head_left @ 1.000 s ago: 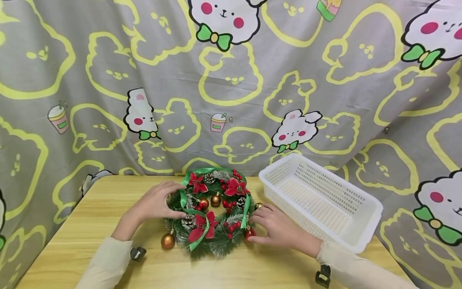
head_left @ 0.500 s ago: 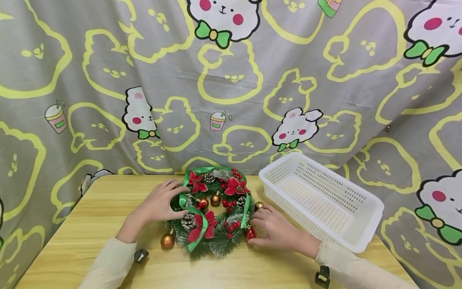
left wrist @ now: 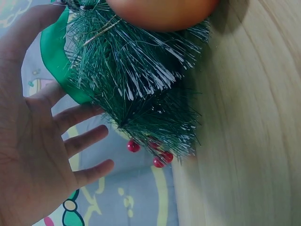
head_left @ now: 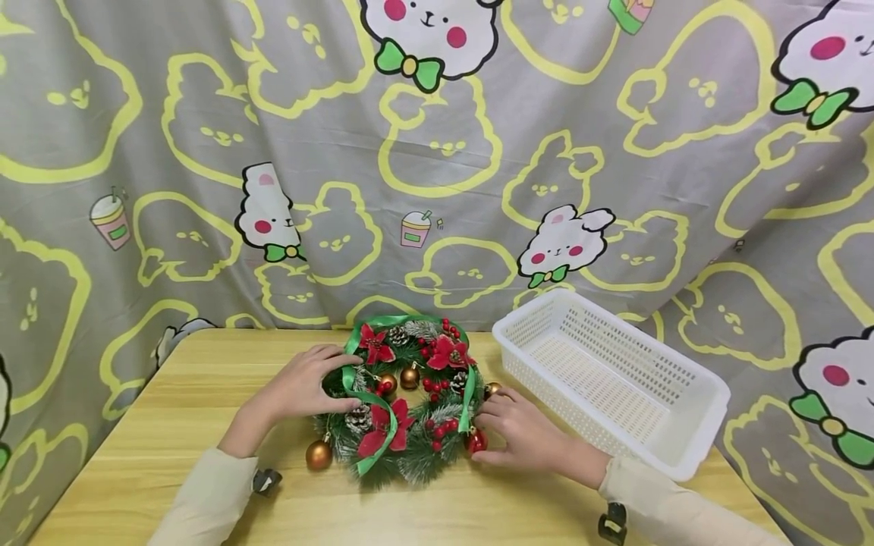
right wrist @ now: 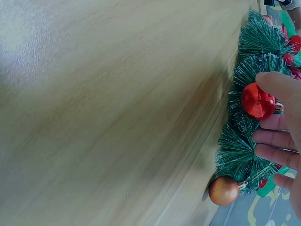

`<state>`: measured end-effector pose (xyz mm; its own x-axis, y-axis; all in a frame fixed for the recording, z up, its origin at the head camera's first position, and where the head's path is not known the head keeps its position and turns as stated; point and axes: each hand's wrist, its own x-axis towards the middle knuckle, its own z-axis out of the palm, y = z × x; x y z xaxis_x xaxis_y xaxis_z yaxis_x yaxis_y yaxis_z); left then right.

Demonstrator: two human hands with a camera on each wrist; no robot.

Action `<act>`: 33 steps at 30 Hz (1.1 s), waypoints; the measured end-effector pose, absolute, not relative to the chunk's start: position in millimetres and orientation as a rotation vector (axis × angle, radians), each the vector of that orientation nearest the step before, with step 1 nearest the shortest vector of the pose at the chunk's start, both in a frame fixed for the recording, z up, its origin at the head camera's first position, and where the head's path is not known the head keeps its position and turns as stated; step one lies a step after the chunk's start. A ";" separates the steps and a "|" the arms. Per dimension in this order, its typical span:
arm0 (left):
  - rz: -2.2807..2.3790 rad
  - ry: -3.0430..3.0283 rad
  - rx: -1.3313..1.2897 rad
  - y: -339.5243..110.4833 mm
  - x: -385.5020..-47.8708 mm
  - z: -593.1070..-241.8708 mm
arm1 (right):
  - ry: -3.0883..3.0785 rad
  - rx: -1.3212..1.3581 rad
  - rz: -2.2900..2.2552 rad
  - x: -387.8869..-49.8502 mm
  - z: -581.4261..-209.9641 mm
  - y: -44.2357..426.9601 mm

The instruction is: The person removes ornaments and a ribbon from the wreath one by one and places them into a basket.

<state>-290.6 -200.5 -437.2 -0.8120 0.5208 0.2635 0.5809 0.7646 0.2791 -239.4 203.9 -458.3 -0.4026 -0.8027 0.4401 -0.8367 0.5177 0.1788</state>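
A Christmas wreath (head_left: pixel 416 462) with red poinsettias, berries, pine cones and a green ribbon (head_left: pixel 350 379) lies on the table. At its left side my left hand (head_left: pixel 303 383) has thumb and fingers spread. In the left wrist view this left hand (left wrist: pixel 37 136) shows extended fingers, some by the ribbon and green needles. My right hand (head_left: pixel 522 432) is at the right side, beside a shiny red bauble (head_left: pixel 476 441). The right wrist view has the right hand's thumb (right wrist: pixel 277 84) over the bauble (right wrist: pixel 256 103), with fairly straight fingers beneath; contact is unclear.
A white perforated plastic basket (head_left: pixel 614 379) stands right of the wreath, close behind the right hand. One copper bauble (head_left: pixel 319 455) rests at the wreath's front left, another copper bauble (right wrist: pixel 224 190) at its right side. A patterned curtain (head_left: pixel 444 167) hangs behind the wooden table (head_left: pixel 171 394).
My left hand has shifted slightly right, closer over the wreath's edge. My right hand stays by the red bauble, and the wreath looks unmoved.
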 end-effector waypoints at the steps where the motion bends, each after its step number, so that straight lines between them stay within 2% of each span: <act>1: -0.528 -2.796 -0.877 -200.8 -290.8 -437.3 | -2.282 1.343 0.092 -239.9 -458.6 203.9; 16: -0.533 -2.815 -0.882 -201.6 -292.0 -438.2 | -2.321 1.352 0.143 -237.7 -452.9 206.3; 33: -0.526 -2.785 -0.893 -201.9 -291.3 -437.1 | -2.403 1.203 0.359 -231.7 -433.6 212.2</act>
